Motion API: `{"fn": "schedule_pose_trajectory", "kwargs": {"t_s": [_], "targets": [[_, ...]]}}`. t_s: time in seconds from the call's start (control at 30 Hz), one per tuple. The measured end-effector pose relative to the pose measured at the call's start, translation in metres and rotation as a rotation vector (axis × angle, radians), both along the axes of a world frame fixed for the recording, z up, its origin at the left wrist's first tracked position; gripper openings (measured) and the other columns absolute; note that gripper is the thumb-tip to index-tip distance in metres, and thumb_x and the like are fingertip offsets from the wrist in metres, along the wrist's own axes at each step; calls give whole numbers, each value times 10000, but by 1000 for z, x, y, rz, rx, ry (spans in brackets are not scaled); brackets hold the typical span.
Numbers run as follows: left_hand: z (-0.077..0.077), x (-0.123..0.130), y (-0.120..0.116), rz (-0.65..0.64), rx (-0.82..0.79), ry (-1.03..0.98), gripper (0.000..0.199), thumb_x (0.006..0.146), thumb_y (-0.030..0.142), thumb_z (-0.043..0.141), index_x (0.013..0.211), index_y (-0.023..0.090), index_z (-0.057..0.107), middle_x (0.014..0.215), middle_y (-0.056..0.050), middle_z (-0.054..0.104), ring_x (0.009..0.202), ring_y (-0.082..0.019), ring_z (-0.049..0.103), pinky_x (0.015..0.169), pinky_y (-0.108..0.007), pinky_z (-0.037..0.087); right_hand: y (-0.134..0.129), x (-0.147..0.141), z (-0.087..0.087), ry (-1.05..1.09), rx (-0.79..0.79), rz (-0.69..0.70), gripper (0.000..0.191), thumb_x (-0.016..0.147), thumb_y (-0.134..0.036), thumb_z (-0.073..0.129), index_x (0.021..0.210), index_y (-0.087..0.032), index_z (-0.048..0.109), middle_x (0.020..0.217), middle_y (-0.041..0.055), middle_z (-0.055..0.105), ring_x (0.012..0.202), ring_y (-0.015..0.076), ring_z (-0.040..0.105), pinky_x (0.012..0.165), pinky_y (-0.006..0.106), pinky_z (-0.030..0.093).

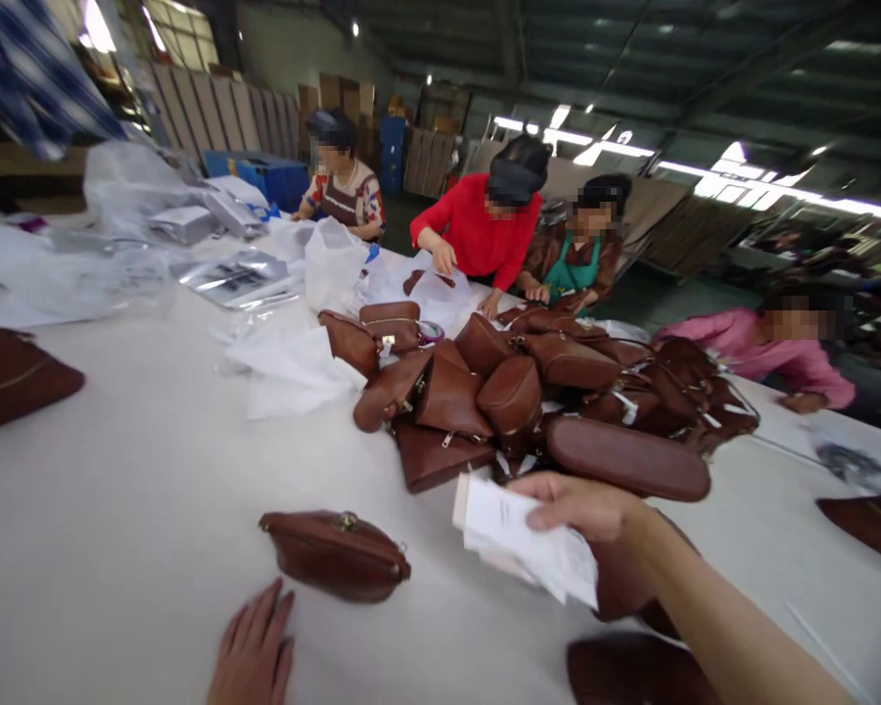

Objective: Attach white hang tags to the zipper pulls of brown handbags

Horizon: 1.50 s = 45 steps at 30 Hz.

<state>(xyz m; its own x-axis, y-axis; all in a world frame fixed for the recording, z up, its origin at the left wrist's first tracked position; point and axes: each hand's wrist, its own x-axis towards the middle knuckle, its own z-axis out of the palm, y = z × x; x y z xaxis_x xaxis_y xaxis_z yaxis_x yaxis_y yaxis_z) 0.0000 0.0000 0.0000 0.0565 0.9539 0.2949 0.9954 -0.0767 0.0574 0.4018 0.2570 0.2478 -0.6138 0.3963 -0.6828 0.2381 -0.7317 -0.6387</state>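
Note:
My right hand (583, 504) grips a stack of white paper cards (510, 524) with thin clear or white wrapping hanging from its lower end. Flat on the white table (154, 509), my left hand (254, 651) lies with its fingers stretched out, holding nothing. Just beyond its fingertips is a small brown leather bag (338, 556) with a metal clasp on top, apart from the hand. Part of another brown bag (624, 578) shows behind my right forearm, and a dark brown bag (635, 671) is cut off at the bottom edge.
A heap of brown leather bags (514, 387) covers the middle of the table. White wrapping sheets (294, 367) and clear plastic bags (139, 186) lie to the left and back. Several people, one in a red top (477, 230), sit or stand along the far side.

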Motion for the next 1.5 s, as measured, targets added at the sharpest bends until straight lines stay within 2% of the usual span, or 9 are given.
{"fn": "schedule_pose_trajectory", "kwargs": {"t_s": [0.13,0.23,0.43,0.6,0.83,1.07,1.17,1.33,1.5], "targets": [[17,7,5,12,41,36,401,865,293,437,1198,147,606,1266,-152,630,1123,-279,567,991,-435,407,-112,-3,-55,-238,-2,705,401,496,-308,871,859,-196,743,672,-42,702,528,111,616,512,184,477],[26,11,6,33,14,4,402,869,282,427,1205,142,598,1276,-160,620,1130,-289,555,989,-447,401,-154,-32,-102,-397,387,933,232,552,-303,833,762,-248,753,585,-65,662,547,155,623,538,236,469],[33,15,6,59,-82,-16,410,874,272,419,1204,107,596,1306,-188,585,1153,-318,528,991,-472,403,-157,-49,-129,-561,845,592,536,554,-222,825,1071,-231,685,1078,89,704,1027,317,624,910,400,457],[38,20,9,72,-122,-42,442,880,297,378,1214,90,581,1323,-213,559,1166,-344,509,992,-517,401,-168,1,-117,-675,948,147,269,887,-292,455,1098,-211,602,1146,109,632,1032,228,595,941,350,414],[45,26,15,17,-110,-106,396,879,279,349,1114,87,603,1245,-225,580,1118,-342,539,970,-520,442,-256,36,-141,-663,723,-193,236,862,-336,373,709,-216,505,607,-9,564,582,158,561,586,261,432],[84,147,14,-383,-559,-297,657,758,201,514,1399,163,376,1451,-128,468,1324,-278,412,1126,-444,332,-322,2,-167,-460,607,-328,197,840,-376,465,740,-215,521,643,-26,523,652,157,512,624,252,407],[95,183,18,-386,-732,-271,703,733,138,492,1421,149,349,1350,-129,545,1252,-281,465,1104,-446,331,-337,-7,-171,-414,571,-371,193,830,-385,504,765,-209,548,645,-27,517,656,160,501,630,263,394],[114,187,23,-277,-805,-347,447,765,80,383,1146,172,599,1081,-103,653,1052,-233,586,968,-359,422,-342,-24,-167,-301,398,-506,438,777,-629,544,794,-197,608,675,9,583,676,182,531,614,283,402],[151,183,10,-209,-1011,-1014,247,632,181,503,843,151,628,813,-20,653,802,-207,569,750,-298,449,-322,-53,-150,77,24,-765,737,707,-815,507,1066,-190,657,1058,110,693,1056,265,600,926,392,419]]}}
